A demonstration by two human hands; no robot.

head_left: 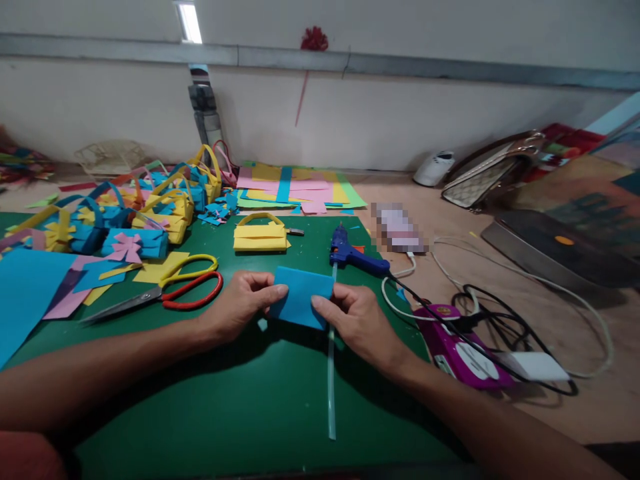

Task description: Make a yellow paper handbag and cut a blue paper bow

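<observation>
A folded piece of blue paper is held up between my two hands over a green mat. My left hand pinches its left edge, thumb on the front face. On the right edge, my right hand grips it the same way, fingers behind. Just beyond stands a small yellow paper bag with a looped handle. A blue glue gun lies behind my right hand, and a long clear glue stick runs from it toward me. Scissors with yellow and red handles rest beside my left hand.
Several finished paper bags crowd the back left, near loose blue paper. Coloured sheets are stacked at the back. To the right are a phone, a purple power strip, tangled cables and a dark case.
</observation>
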